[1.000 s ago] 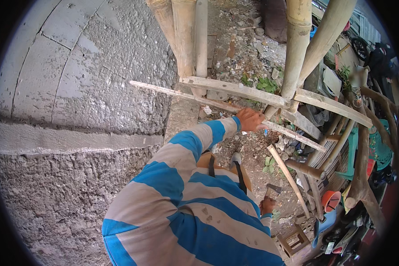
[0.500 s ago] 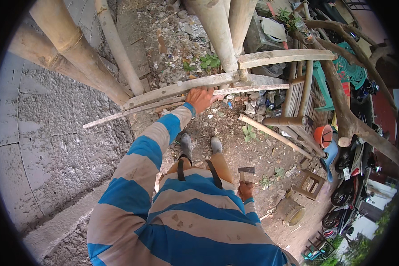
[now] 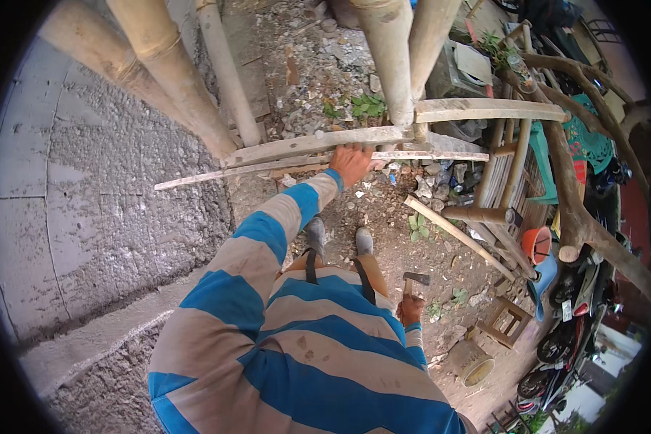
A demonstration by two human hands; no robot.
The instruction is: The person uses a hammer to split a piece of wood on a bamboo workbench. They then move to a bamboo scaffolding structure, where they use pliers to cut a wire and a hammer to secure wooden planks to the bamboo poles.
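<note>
My left hand reaches forward and is closed around a thin wooden strip. The strip runs crosswise, just on the near side of a thicker wooden beam that lies against the bamboo poles. My fingers also touch or nearly touch that beam; exactly where is hard to make out. Low at my right side, my right hand grips a hammer by its pale wooden handle. Its dark metal head points up, away from the wood. Another pale beam extends to the right from the middle pole.
Thick bamboo poles stand ahead. Rough grey concrete lies at left. To the right are a loose wooden stick, a bamboo bench, a forked trunk, an orange pot, a wooden stool and a bucket.
The whole view has shifted, so things sit farther right and slightly lower. My left hand stays on the strip. The hammer's head in my right hand has tilted a little.
</note>
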